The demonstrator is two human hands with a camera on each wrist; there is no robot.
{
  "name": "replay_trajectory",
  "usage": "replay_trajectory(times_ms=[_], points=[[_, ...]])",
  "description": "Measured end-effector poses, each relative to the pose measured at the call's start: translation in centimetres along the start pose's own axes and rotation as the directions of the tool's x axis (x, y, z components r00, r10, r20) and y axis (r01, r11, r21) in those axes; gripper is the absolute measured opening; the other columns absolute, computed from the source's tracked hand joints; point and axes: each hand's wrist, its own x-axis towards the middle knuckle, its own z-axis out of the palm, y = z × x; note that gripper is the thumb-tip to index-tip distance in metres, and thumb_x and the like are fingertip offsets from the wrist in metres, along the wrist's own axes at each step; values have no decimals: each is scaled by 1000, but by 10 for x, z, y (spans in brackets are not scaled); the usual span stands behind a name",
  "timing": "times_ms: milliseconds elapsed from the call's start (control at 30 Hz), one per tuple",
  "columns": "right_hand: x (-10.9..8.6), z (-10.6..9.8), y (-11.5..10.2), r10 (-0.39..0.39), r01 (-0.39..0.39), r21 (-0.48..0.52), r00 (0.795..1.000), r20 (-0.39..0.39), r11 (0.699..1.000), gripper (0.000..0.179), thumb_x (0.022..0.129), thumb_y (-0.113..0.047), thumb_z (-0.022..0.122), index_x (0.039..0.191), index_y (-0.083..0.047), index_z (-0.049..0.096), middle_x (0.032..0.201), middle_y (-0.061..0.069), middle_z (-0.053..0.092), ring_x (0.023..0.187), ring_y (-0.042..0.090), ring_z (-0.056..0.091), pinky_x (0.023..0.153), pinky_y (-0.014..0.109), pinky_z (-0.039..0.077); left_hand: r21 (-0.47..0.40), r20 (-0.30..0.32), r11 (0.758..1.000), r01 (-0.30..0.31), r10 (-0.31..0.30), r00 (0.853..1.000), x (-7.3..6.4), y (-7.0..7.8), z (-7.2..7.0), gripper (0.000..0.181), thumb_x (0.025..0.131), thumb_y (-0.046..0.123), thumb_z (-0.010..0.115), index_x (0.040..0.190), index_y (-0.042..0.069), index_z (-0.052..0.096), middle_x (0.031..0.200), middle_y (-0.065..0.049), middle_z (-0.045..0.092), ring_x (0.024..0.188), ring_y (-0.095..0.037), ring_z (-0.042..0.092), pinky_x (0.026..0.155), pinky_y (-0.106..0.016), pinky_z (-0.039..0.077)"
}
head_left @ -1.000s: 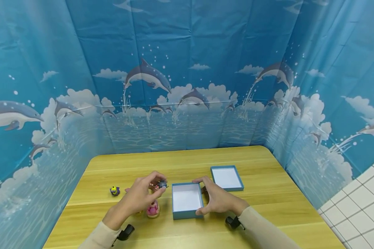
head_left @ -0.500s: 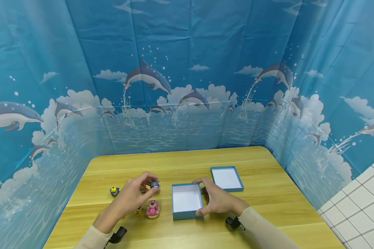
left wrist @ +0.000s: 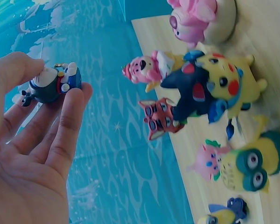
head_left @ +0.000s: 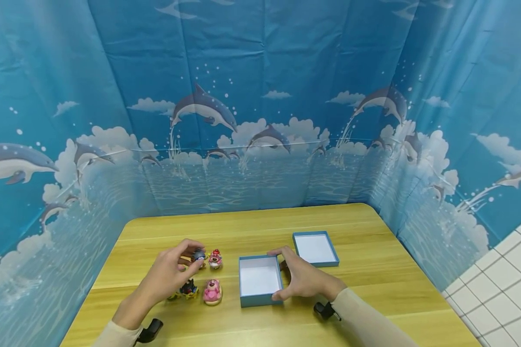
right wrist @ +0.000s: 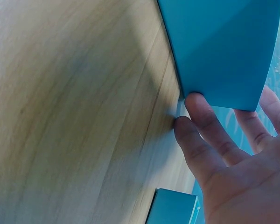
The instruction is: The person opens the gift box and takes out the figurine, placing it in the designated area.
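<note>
My left hand (head_left: 167,272) pinches a small dark-blue and white toy figurine (left wrist: 51,84) between thumb and fingers, held up off the table. Just right of it stands a pink bear figurine with a red top (head_left: 215,260). A larger pink bear figurine (head_left: 212,291) sits nearer me. My right hand (head_left: 306,277) grips the right side of an open blue box (head_left: 261,300), thumb at the near corner and fingers at the far one. The box's white inside holds nothing. In the right wrist view, two fingertips touch the box's corner while others lie beside it.
A shallow blue lid (head_left: 316,248) with a white inside lies behind the right hand. The left wrist view shows a yellow figurine in a dark costume (left wrist: 228,77), an orange fox-like one (left wrist: 161,119) and a goggled yellow one (left wrist: 259,165). A dolphin-print curtain (head_left: 260,183) borders the wooden table.
My left hand has moved left, away from the box, carrying the dark-blue figurine. The red-topped pink bear has come into view behind it. The right hand and box keep their place.
</note>
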Motion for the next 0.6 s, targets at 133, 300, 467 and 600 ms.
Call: replay_trajectory(times_ms=[133, 300, 467, 600], points=[[1, 1, 1, 0, 0, -2, 1000, 2, 1000, 113, 88, -51, 102, 175, -17, 38, 166, 16, 48, 135, 24, 66, 116, 44, 61, 22, -31, 1000, 5, -5, 1000, -4, -4, -6, 32, 108, 11, 84, 138, 18, 75, 117, 2, 85, 104, -16, 84, 78, -20, 69], [2, 1, 1, 3, -3, -1, 1000, 0, 1000, 113, 88, -53, 102, 174, -19, 39, 165, 16, 49, 135, 23, 66, 116, 44, 61, 41, -67, 999, -10, 13, 998, -9, -9, -12, 33, 108, 9, 85, 138, 18, 76, 122, 1, 82, 104, -17, 84, 80, -24, 71], [3, 1, 2, 0, 0, -7, 1000, -4, 1000, 113, 88, -53, 102, 174, -18, 39, 165, 17, 49, 134, 23, 66, 115, 44, 62, 63, -89, 998, -12, 17, 996, -13, -16, -18, 32, 108, 10, 84, 138, 19, 77, 125, 0, 78, 104, -18, 84, 82, -24, 71], [3, 1, 2, 2, -2, -4, 1000, -2, 1000, 113, 88, -53, 102, 174, -17, 39, 165, 18, 49, 133, 23, 66, 114, 42, 61, 84, -95, 996, 8, 0, 996, -16, -22, -22, 32, 109, 11, 84, 138, 21, 77, 125, 1, 78, 103, -16, 83, 81, -23, 71]])
